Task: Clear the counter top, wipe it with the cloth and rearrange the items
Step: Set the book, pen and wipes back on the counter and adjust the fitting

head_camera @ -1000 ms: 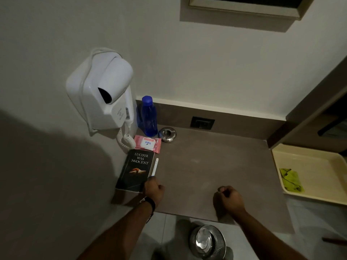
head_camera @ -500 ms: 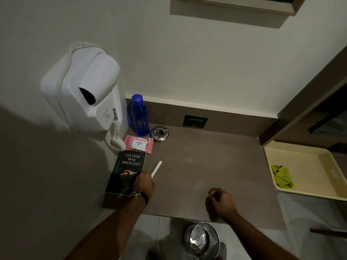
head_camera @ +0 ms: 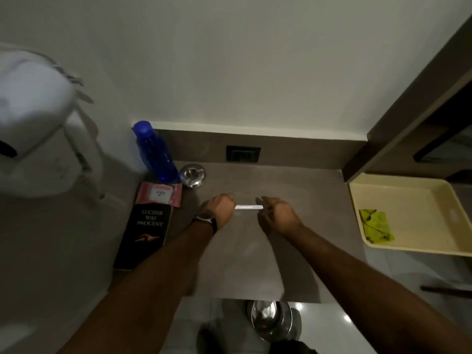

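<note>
My left hand (head_camera: 221, 207) is closed on one end of a white pen (head_camera: 249, 207), held level above the brown counter (head_camera: 255, 264). My right hand (head_camera: 278, 215) has its fingers at the pen's other end; whether it grips the pen is unclear. Along the counter's left edge lie a black book (head_camera: 145, 233), a pink wipes pack (head_camera: 159, 194), a blue bottle (head_camera: 155, 152) and a small steel ashtray (head_camera: 192, 175). A green cloth (head_camera: 375, 226) lies in a cream tray (head_camera: 408, 190) at the right.
A white wall hair dryer (head_camera: 38, 123) juts out at the left, above the counter's edge. A wall socket (head_camera: 242, 154) sits in the backsplash. A steel bin (head_camera: 272, 319) stands on the floor below the counter's front edge. A dark cabinet frame (head_camera: 421, 98) rises at the right.
My left hand lifted the pen from beside the book and carried it right, to the counter's middle. My right hand left the front edge, opened and came up to the pen's free end.
</note>
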